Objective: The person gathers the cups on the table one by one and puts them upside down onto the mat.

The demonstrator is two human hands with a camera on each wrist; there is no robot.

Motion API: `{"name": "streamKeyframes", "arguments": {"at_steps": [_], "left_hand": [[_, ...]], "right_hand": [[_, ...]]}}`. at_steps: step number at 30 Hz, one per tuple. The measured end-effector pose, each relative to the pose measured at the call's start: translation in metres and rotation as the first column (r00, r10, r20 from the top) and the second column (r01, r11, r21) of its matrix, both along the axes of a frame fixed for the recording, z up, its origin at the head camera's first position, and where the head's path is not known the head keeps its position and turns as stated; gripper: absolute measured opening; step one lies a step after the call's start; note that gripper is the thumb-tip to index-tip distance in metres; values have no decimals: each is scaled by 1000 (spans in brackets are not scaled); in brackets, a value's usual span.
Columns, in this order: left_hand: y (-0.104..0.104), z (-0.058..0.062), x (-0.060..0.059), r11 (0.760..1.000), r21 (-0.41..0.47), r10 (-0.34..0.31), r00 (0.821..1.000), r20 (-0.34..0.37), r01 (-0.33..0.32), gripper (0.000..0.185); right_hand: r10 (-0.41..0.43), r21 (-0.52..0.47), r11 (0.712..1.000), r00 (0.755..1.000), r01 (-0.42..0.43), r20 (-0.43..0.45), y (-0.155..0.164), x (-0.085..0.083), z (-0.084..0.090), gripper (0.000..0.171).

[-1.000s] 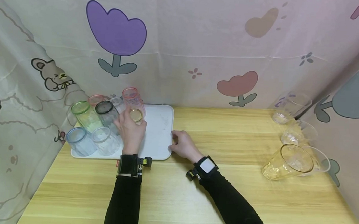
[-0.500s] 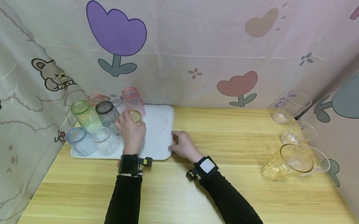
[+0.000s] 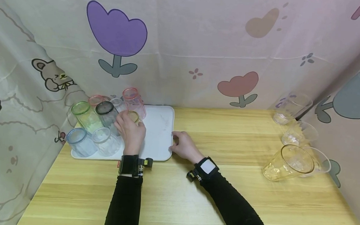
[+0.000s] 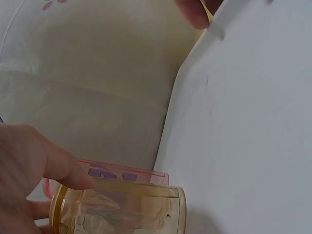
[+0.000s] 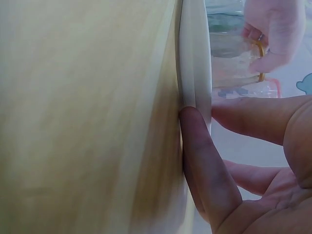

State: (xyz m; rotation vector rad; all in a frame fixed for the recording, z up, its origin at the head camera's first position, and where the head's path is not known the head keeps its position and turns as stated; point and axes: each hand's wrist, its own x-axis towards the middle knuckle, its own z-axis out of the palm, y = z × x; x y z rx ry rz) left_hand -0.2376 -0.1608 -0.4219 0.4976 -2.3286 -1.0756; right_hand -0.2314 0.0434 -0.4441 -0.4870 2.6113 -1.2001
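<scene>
My left hand [image 3: 130, 132] grips an amber-rimmed clear cup [image 4: 122, 209] near its mouth, the thumb lying along its side in the left wrist view. The cup is upright on or just over the white tray [image 3: 158, 131]; whether its base touches I cannot tell. Close behind it stands a pink-rimmed cup [image 3: 134, 101]. Left of the hand are a dark grey cup [image 3: 107, 113] and a clear cup [image 3: 105, 142]. At the tray's right edge my right hand [image 3: 185, 146] pinches the rim between thumb and fingers [image 5: 207, 156].
Further left on the tray are a green cup [image 3: 88, 116], a blue cup [image 3: 81, 142] and a red-rimmed cup [image 3: 95, 99]. At the wooden table's [image 3: 225, 189] right side stand a yellow cup [image 3: 276, 167] and several clear cups, one a tall cup [image 3: 291, 108]. A patterned curtain [image 3: 183, 41] hangs behind.
The amber-rimmed cup and my left hand have shifted slightly left, and the cup's mouth shows a little less beside the fingers. My right hand stays on the tray edge.
</scene>
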Motion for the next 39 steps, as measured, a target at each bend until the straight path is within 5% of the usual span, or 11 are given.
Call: {"name": "streamKeyframes", "arguments": {"at_steps": [14,19,24,30,35,39], "left_hand": [[3,0,-1,1000,-12,2,999,-54,-3,66],[9,1,-2,1000,-29,2,989,-150,-6,62],[20,1,-4,997,-81,-20,964,-266,-2,53],[35,0,-5,989,-140,-87,943,-320,44,47],[44,-1,-5,981,-171,-147,931,-334,94,45],[50,-4,-5,967,-197,-211,936,-280,159,38]], "right_hand": [[-10,-14,1000,1000,10,8,1,0,1,67],[-60,-132,989,998,61,13,4,0,6,70],[-126,-289,952,988,97,-86,9,-2,14,64],[-259,-445,884,941,141,-216,21,-1,30,57],[-391,-541,821,871,184,-298,37,2,42,55],[-469,-588,781,820,210,-330,51,7,50,54]]}}
